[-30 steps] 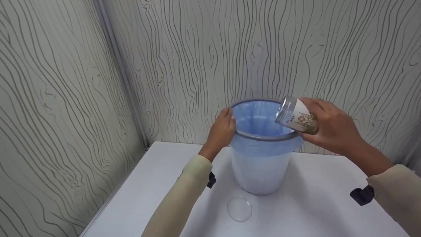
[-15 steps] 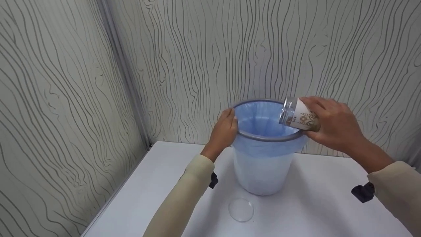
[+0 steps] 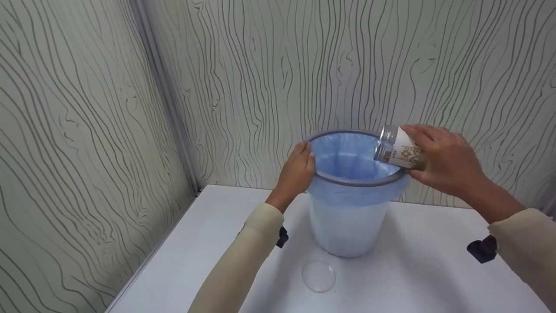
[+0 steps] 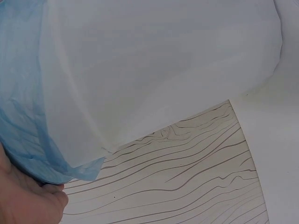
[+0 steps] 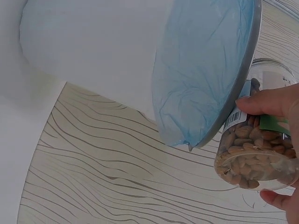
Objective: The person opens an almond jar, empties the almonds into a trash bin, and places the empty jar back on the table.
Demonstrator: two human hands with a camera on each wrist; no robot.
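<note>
A white trash bin (image 3: 349, 226) stands upright on the table, lined with a blue bag (image 3: 358, 191) folded over its grey rim. At the left side of the rim, my left hand (image 3: 297, 169) grips the bin through the bag; its thumb shows low in the left wrist view. My right hand (image 3: 449, 158) holds a clear jar (image 3: 402, 150) by its body, tilted with its lidless mouth over the bin's right side. Inside the jar, almonds (image 5: 254, 151) lie toward the base. The jar's side is right at the rim in the right wrist view.
A clear round lid (image 3: 318, 276) lies flat on the white table (image 3: 208, 243) in front of the bin. Wood-grain patterned walls (image 3: 260, 87) rise close behind and on the left. The table's left edge runs beside the left wall.
My right hand and the jar have shifted slightly right, so the jar's mouth sits closer to the bin's right rim. My left hand keeps its hold on the bin.
</note>
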